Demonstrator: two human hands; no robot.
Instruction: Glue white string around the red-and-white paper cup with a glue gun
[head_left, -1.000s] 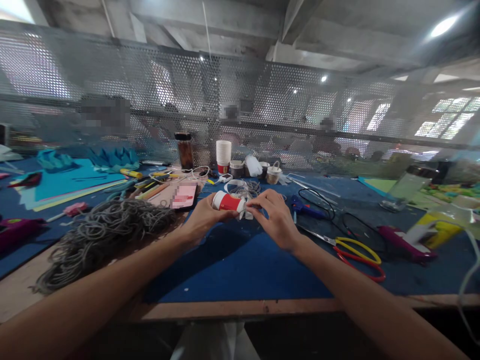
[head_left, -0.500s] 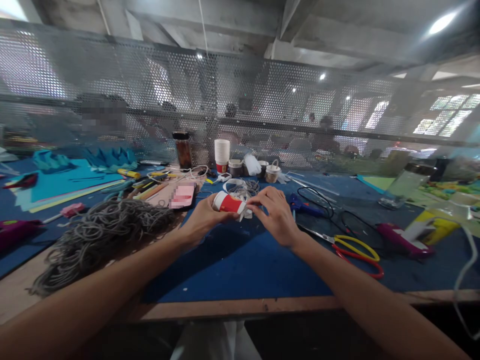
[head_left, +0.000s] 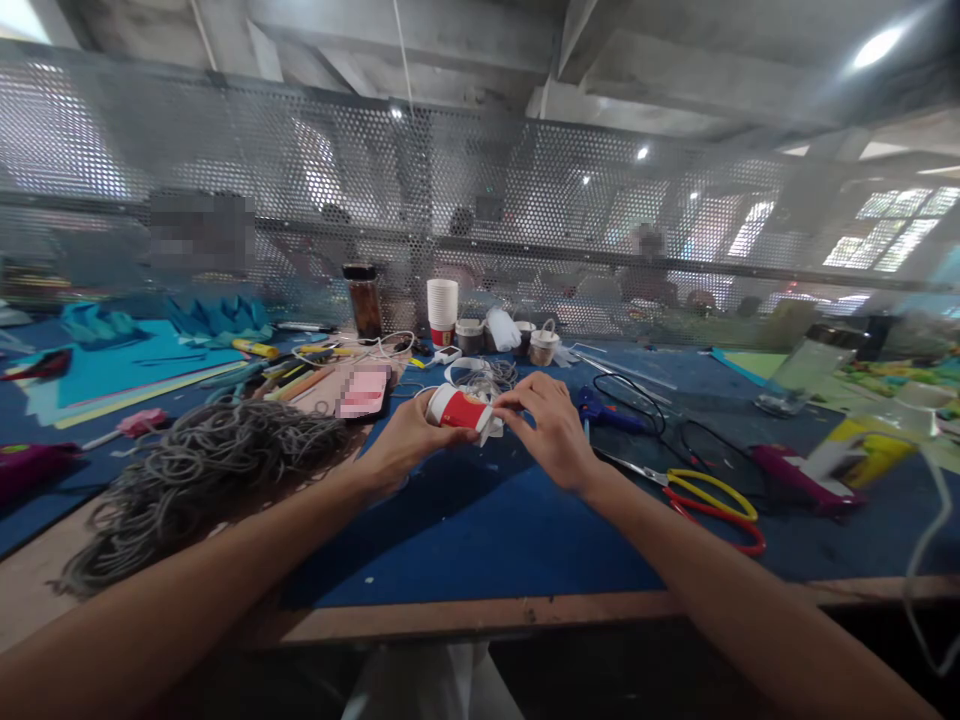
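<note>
We hold the red paper cup (head_left: 459, 409) on its side above the blue felt counter (head_left: 480, 530), just in front of the tangle of white cord (head_left: 486, 376). Our left hand (head_left: 405, 436) wraps its fingers around the cup; the right hand (head_left: 553, 430) pinches a white strip (head_left: 491, 426) at its mouth. Best to grip lightly, since thin paper walls crush, and press the strip flat. The scissors (head_left: 712, 500), with glossy plastic loops, lie right of the cup.
</note>
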